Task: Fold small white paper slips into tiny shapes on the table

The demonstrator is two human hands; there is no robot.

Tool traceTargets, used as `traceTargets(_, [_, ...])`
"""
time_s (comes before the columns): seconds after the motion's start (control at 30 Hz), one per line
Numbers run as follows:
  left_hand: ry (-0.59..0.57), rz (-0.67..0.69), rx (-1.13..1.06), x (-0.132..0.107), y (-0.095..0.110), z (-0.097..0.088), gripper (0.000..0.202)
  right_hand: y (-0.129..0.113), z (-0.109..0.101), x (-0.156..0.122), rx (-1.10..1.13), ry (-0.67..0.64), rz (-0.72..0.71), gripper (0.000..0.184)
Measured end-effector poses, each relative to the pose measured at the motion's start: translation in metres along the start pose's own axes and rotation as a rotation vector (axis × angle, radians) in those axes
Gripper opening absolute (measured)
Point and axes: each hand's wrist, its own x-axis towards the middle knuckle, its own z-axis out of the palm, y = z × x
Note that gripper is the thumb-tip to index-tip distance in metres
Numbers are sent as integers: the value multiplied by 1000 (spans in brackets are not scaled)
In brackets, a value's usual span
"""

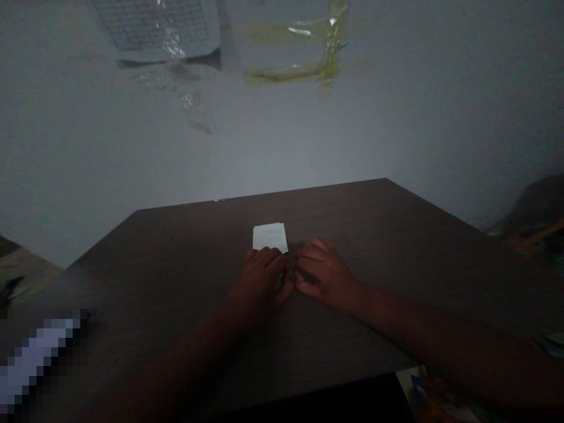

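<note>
A small white folded paper (269, 237) lies on the dark wooden table (396, 247), near its middle. My left hand (263, 279) rests just in front of it, fingers curled, with the fingertips touching the paper's near edge. My right hand (321, 271) lies beside the left, fingers curled inward, thumb tips close together. The room is dim, so I cannot make out whether anything is pinched between the fingers.
A pale wall (440, 106) stands behind the table, with yellowed tape marks (304, 53) and a grid sheet (150, 23) high up. A blurred patch (35, 358) sits at the table's left front. Dim clutter (537, 223) lies off the right edge.
</note>
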Motion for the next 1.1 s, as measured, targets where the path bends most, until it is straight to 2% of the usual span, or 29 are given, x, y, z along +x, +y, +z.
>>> traceTargets(0.2, [35,-1,14,0,0,-1,21,-3,-7,2,26,12,-6,15])
traceTargets(0.43, [94,-15,59,-2,-20,-1,25,4,-9,2,-2,118,30,15])
traceTargets(0.6, [84,-68,117,-4,-30,-10,20,12,-10,0,-35,98,63,15])
traceTargets(0.8, [142,39,105,-1,-12,-11,12,5,-9,1,-30,85,32,14])
traceTargets(0.93, [109,61,128,1,1,-8,12,-4,-10,1,-10,68,-4,14])
traceTargets(1.1, [91,68,146,1,7,-10,15,-9,-11,2,-14,85,-60,13])
